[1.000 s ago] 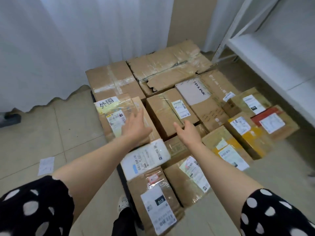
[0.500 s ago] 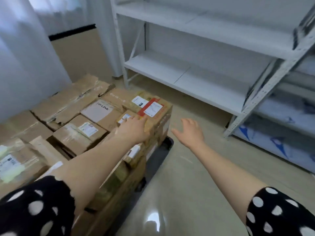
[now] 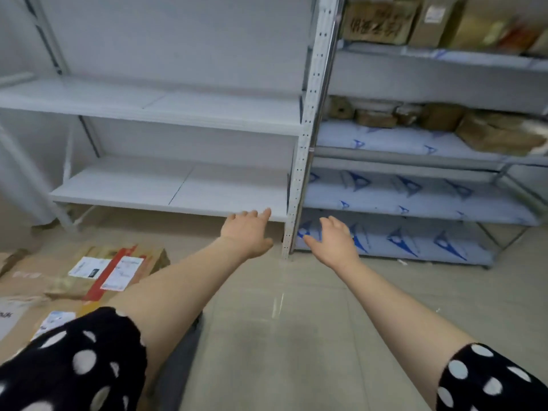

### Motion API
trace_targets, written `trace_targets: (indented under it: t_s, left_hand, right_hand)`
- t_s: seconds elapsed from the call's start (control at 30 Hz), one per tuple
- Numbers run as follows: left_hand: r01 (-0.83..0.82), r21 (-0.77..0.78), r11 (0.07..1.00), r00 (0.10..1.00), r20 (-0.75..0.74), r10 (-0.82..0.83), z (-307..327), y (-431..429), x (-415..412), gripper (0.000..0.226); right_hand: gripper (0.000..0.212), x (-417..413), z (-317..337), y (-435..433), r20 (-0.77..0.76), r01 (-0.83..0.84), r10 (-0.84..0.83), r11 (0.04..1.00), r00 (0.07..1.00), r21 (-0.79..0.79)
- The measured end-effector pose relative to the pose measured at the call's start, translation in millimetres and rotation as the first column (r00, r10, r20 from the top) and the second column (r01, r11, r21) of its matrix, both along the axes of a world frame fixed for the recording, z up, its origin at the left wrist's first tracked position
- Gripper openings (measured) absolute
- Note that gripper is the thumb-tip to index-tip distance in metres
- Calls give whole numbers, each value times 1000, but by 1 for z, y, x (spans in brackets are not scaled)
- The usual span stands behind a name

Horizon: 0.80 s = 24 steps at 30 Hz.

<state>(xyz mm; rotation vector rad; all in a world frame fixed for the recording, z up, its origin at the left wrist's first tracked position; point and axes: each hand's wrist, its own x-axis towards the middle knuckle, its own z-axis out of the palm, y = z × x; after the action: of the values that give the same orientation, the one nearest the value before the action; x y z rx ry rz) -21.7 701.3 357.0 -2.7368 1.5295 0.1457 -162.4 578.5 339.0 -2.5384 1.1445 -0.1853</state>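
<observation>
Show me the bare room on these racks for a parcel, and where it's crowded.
Bare: the low white board beyond the left hand and the middle white board above it, both left of the perforated post. Right of it, the two lower film-wrapped boards. Crowded: that rack's upper shelves, holding parcels.

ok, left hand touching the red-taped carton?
Apart. The head view shows the left hand open in the air, with bare floor between it and the red-taped carton.
</observation>
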Motion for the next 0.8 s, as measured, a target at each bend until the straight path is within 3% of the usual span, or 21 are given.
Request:
trace_targets:
  t_s: [0.43,0.8]
  left_hand:
    - [228,-78,971,974,35,-226,57,-257,55,71]
    - [306,-75,949,951,71,-301,47,-470,46,70]
  right_hand:
    - [53,25,56,-202,14,218,-218,971,976,-94]
    - [56,13,31,-397,7,280,-279,960,960,-30]
